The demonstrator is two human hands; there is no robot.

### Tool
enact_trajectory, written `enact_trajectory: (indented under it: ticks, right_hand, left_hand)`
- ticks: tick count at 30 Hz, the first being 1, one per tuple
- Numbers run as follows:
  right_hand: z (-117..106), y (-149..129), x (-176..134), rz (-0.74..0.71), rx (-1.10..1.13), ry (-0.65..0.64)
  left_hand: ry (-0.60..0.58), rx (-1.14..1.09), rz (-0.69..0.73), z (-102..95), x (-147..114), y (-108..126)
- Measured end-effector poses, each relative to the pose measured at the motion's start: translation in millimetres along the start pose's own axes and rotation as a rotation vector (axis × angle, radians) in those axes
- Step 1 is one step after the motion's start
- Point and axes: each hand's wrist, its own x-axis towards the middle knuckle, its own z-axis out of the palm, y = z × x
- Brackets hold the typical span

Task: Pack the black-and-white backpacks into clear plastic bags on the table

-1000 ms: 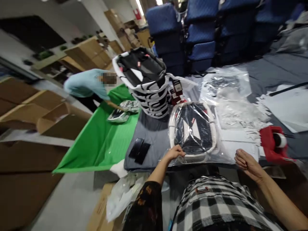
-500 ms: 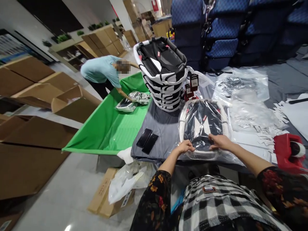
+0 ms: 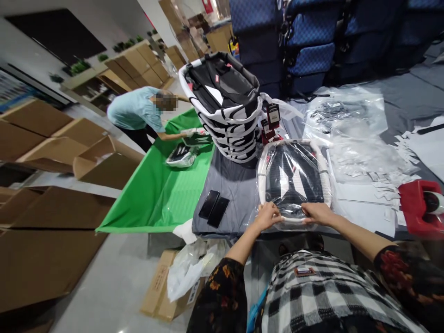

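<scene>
A black and white fabric basket (image 3: 294,173), folded flat inside a clear plastic bag (image 3: 294,210), lies in front of me near the table's edge. My left hand (image 3: 268,216) has its fingers closed on the near left edge of the bag. At the near right edge, my right hand (image 3: 317,214) pinches the bag, thumb on top. Up and to the left stands a tall stack of open baskets (image 3: 237,132) with white rims, with dark red hang tags (image 3: 273,115) beside it.
Two black phones (image 3: 213,208) lie left on the grey tablecloth. Plastic bags (image 3: 360,148) and white labels are on the right, by a red tape dispenser (image 3: 418,208). A co-worker (image 3: 135,111) bends over a green bin (image 3: 135,203). Cardboard boxes (image 3: 45,249) stand at left.
My right hand has slid slightly toward the bag's near edge; my left hand stays there. The co-worker's hand has shifted a bagged item to the right in the green bin. The view has turned slightly.
</scene>
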Motion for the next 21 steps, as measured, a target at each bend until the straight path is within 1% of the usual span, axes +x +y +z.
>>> enact_trajectory:
  ticks: [3,5,7,11,14,16,17,18,19,20,21]
  right_hand:
    - [-0.7,6.4,2.5,0.003,0.011,-0.026]
    - [0.6,8.7,3.1,0.006,0.02,-0.03]
    - [3.3,10.1,3.4,0.005,0.034,-0.023]
    - [7.2,9.5,2.7,-0.007,0.091,0.02]
    - [4.8,7.6,-2.1,-0.027,0.151,0.067]
    - [0.9,13.1,-12.2,-0.061,0.274,0.106]
    - [-1.2,20.5,-20.9,-0.063,0.404,0.157]
    - [-3.2,31.7,-32.7,-0.036,0.572,0.237]
    - [-4.7,46.7,-47.9,0.03,0.747,0.343]
    - [-5.6,64.8,-66.4,0.136,0.891,0.475]
    - [-5.8,84.9,-87.8,0.259,0.965,0.601]
  left_hand:
    - [0.094,0.173,0.118,-5.0,-22.1,-4.6]
    - [0.155,0.258,0.111,-9.7,-30.9,-11.6]
    - [0.174,0.252,0.047,-14.3,-31.9,-19.2]
    - [0.116,0.167,-0.033,-18.9,-15.6,-28.8]
    - [0.066,0.147,-0.07,-18.9,-0.9,-31.1]
    - [0.03,0.138,-0.085,-19.2,5.2,-32.2]
    - [0.015,0.135,-0.091,-19.6,7.0,-32.8]
    - [0.003,0.134,-0.096,-20.1,8.2,-33.4]
    - [-0.007,0.134,-0.102,-20.7,9.0,-34.0]
    - [-0.015,0.134,-0.107,-21.4,9.5,-34.4]
    - [-0.021,0.135,-0.113,-22.2,9.8,-34.6]
